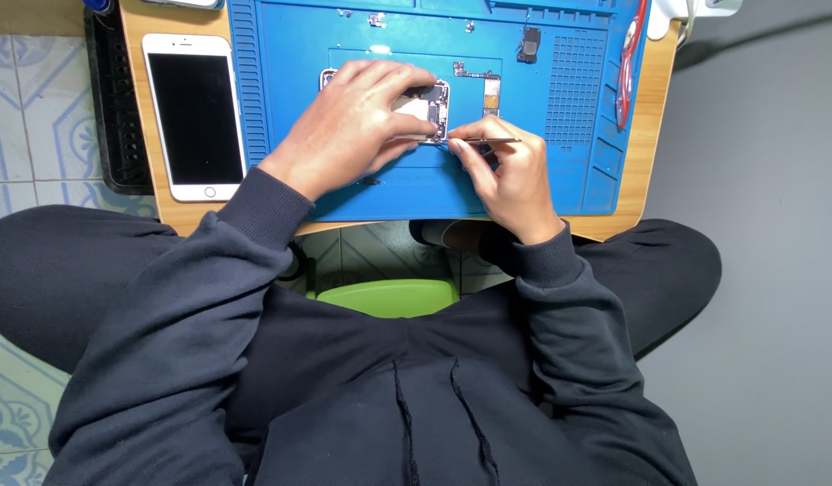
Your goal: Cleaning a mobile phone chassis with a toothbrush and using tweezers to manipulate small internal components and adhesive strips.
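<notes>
The left hand [348, 121] presses on an opened phone [429, 108] on a blue mat [272, 99]; the right hand [506, 171] pinches tweezers [488, 141] at its edge (tip hidden). A white phone [196, 115] lies on the table [655, 108].

- Person's wearing a dark charcoal hoodie, looking like soft fleece
- Two matching drawstrings are hanging down the chest
- Sleeves are ending in ribbed cuffs right at the wrists, just behind the left hand [348, 126] and right hand [506, 175]
- Both hands are going bare, no gloves
- Black trousers are covering the legs
</notes>
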